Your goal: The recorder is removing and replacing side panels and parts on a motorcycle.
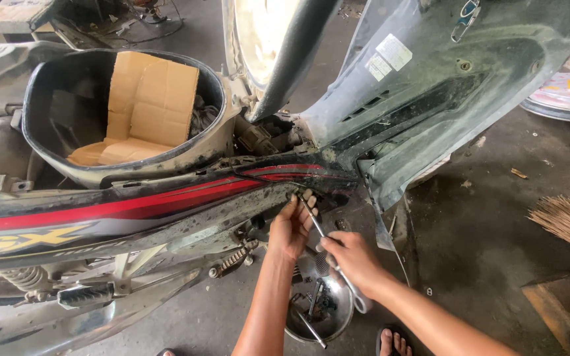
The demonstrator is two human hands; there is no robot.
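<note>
The right hand (351,258) grips a long metal tool (318,227) — its tip at the motorbike's panel (232,191) — while the left hand (291,227) pinches the tip, above a steel bowl (338,316).

Both forearms are left bare, with no sleeve, glove, watch or ring to be seen on the left hand (290,227) or the right hand (352,258). Bare toes (397,343) in an open dark sandal are seen just right of the metal bowl (338,316).
</note>
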